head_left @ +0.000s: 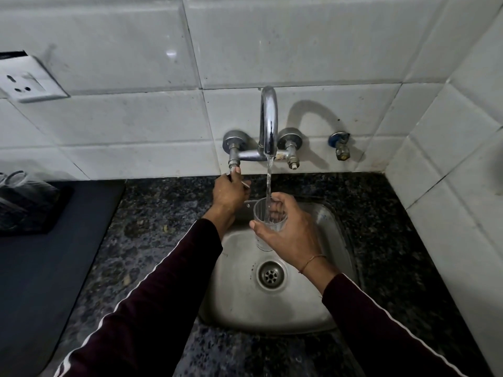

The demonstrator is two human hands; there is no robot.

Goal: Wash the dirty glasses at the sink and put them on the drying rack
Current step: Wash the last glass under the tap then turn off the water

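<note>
Head view: my right hand [288, 235] grips a glass [268, 221] under the running tap [269, 123]; my left hand [228, 192] holds the valve [233, 170]. Rinsing step; next, likely shut off the water.

**Granite counter with inset sink**

Dark speckled granite countertop [152, 213] runs along a white tiled wall. A small steel sink [239, 300] is set into it, its drain [271, 275] near the basin's middle. On the counter's left lies a dark mat [40, 262], reaching the wall. A black rack [30, 205] sits on the mat's far left corner, contents unclear.
</note>
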